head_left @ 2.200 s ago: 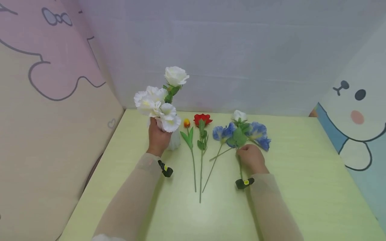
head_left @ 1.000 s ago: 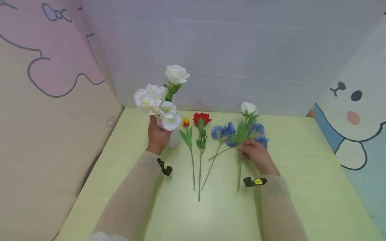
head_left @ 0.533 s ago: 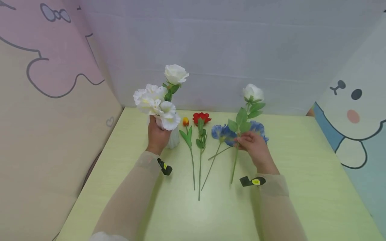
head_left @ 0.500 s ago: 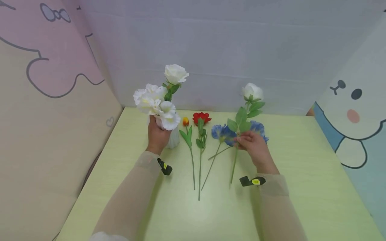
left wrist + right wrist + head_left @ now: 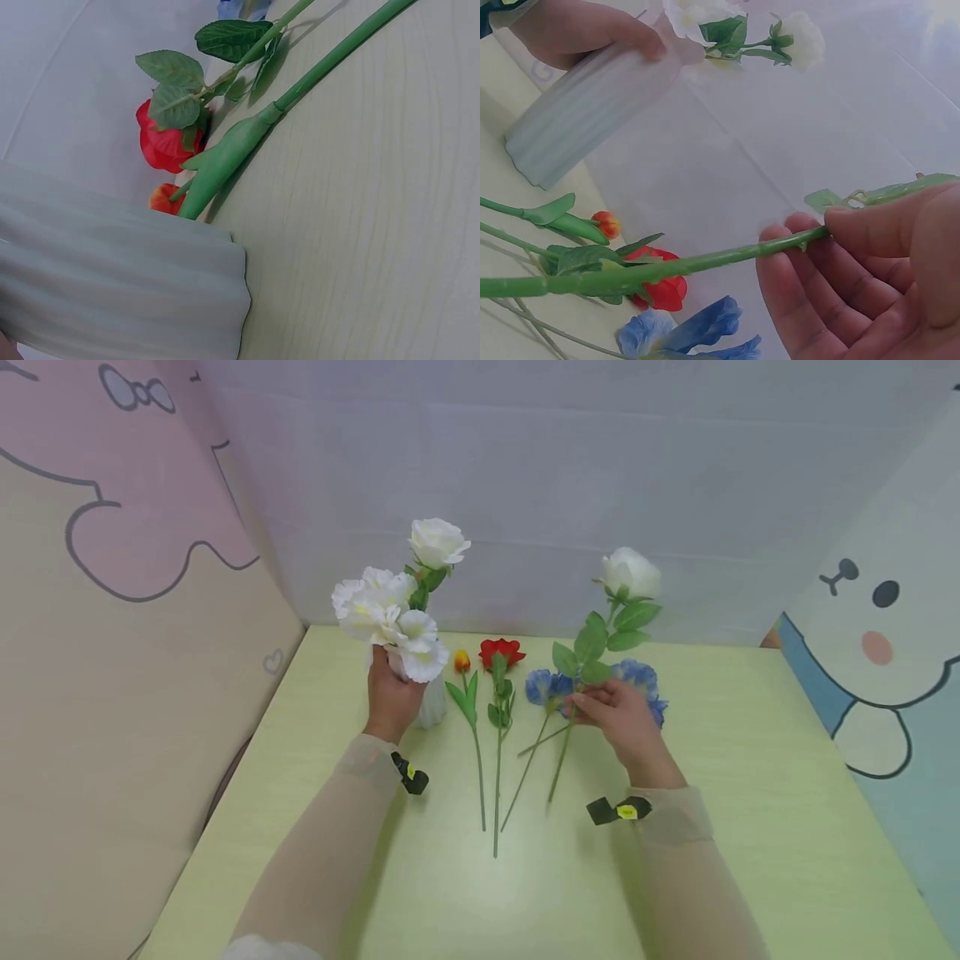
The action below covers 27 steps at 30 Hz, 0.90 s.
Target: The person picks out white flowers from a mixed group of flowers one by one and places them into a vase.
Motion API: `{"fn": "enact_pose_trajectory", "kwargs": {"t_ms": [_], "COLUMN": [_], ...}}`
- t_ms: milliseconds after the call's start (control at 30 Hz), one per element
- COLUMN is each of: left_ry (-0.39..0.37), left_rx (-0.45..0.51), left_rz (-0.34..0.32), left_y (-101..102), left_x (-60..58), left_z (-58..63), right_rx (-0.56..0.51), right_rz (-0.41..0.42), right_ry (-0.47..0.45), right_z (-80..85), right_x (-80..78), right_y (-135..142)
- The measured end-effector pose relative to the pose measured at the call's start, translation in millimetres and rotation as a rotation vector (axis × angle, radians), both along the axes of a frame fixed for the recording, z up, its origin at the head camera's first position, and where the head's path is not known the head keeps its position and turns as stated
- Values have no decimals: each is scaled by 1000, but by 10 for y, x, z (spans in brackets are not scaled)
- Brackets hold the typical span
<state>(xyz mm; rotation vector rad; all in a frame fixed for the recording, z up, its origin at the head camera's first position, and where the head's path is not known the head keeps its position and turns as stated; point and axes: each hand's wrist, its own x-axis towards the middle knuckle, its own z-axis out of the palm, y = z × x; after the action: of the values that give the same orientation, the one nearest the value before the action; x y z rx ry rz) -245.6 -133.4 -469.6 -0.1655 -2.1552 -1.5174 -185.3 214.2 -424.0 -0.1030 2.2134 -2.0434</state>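
My left hand [image 5: 393,697] grips a white ribbed vase [image 5: 585,112] near its top; in the head view, white blooms partly cover the fingers. The vase holds ruffled white flowers [image 5: 390,622] and a white rose [image 5: 438,543] that rises higher. Between thumb and fingers, my right hand [image 5: 618,718] pinches the green stem of a second white rose [image 5: 632,572]. Its bloom tilts up and to the right, and the bare stem slants down to the left above the table. Blue flowers [image 5: 639,681] lie behind and below this hand, partly hidden by it.
Between the hands, an orange-yellow tulip [image 5: 462,662] and a red flower [image 5: 502,653] lie on the pale yellow-green table [image 5: 480,910], stems toward the front. Another blue flower [image 5: 540,687] lies right of them. A white wall [image 5: 525,485] stands behind the table.
My right hand has lifted the second white rose off the blue flowers, raising and tilting it, and has shifted slightly left. The left hand stays on the vase.
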Motion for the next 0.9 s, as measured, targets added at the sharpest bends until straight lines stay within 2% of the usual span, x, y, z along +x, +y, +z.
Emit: {"fn": "enact_pose_trajectory", "kwargs": {"t_ms": [333, 667, 900], "left_ry": [-25, -9, -36], "left_rx": [-3, -3, -5], "left_rz": [3, -2, 14], "left_y": [5, -2, -2], "left_x": [-3, -17, -17], "left_z": [9, 0, -1], "right_rx": [-4, 21, -44], "right_rz": [16, 85, 40], "right_ry": [82, 219, 321], "right_z": [49, 226, 411], "right_x": [-32, -91, -184], "right_y": [-141, -327, -462]}}
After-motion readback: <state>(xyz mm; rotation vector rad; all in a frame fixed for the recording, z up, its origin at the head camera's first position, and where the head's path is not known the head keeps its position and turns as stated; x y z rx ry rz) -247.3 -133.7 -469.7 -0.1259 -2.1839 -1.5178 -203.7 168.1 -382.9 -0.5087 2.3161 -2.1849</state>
